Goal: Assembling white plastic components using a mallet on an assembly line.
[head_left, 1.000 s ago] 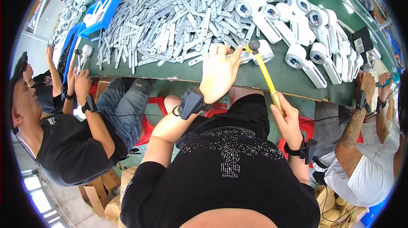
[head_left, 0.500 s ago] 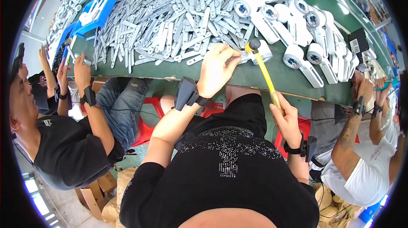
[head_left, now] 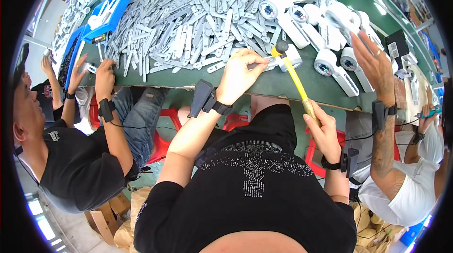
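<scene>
My right hand [head_left: 323, 128] is closed around the lower handle of a mallet [head_left: 296, 77] with a yellow shaft and a black head. That head hangs over a white round-headed housing [head_left: 293, 58] lying at the table's near edge. My left hand [head_left: 242, 74] is closed at the narrow end of this housing, thumb and fingers pinched together; the mallet head partly covers the piece, and the fingertips hide its tip. Just beyond my left hand spreads a big pile of flat grey strips [head_left: 188, 31].
More white round-headed housings [head_left: 304, 33] are heaped on the right of the green table [head_left: 325, 91]. A co-worker's hand [head_left: 375, 62] reaches in there. At left, another co-worker's hand [head_left: 104, 78] is beside a blue tray [head_left: 111, 14]. A black box [head_left: 400, 47] stands far right.
My mallet head has dropped slightly, and my right hand has shifted a little right. The right co-worker's hand has come in over the housings. The left co-worker has lowered a hammer.
</scene>
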The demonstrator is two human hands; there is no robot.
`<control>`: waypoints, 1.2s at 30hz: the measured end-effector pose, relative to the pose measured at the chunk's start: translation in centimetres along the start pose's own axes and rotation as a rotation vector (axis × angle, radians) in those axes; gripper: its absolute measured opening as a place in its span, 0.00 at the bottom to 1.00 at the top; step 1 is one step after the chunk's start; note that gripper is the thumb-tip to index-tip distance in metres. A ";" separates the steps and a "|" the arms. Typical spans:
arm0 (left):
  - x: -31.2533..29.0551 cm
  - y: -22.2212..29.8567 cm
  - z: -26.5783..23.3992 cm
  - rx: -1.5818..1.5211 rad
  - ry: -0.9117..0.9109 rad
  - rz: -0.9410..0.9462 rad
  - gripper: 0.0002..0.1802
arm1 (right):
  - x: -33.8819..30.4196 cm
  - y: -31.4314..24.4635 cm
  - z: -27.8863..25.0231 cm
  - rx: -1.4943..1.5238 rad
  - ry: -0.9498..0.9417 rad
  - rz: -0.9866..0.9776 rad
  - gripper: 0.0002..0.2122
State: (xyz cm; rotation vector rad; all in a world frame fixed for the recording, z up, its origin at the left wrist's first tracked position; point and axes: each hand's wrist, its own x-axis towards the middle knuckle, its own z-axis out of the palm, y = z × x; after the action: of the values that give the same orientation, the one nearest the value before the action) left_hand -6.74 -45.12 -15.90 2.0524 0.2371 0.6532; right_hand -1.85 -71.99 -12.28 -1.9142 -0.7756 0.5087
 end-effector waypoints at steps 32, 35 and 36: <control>-1.7 -1.2 -1.8 0.223 0.099 0.124 0.15 | -1.3 -2.1 1.0 0.006 -0.007 -0.160 0.20; -2.5 -1.3 -1.5 0.188 0.109 0.073 0.16 | -0.6 -0.8 1.2 -0.072 -0.122 -0.007 0.19; -2.6 -1.5 -1.3 0.152 0.133 0.048 0.17 | -1.0 -0.9 1.3 -0.041 -0.103 -0.025 0.19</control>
State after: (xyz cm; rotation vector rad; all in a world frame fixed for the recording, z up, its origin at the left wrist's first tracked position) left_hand -9.42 -44.45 -17.51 2.1670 0.3232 0.8247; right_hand -3.68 -71.57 -12.00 -1.9250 -0.8818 0.5837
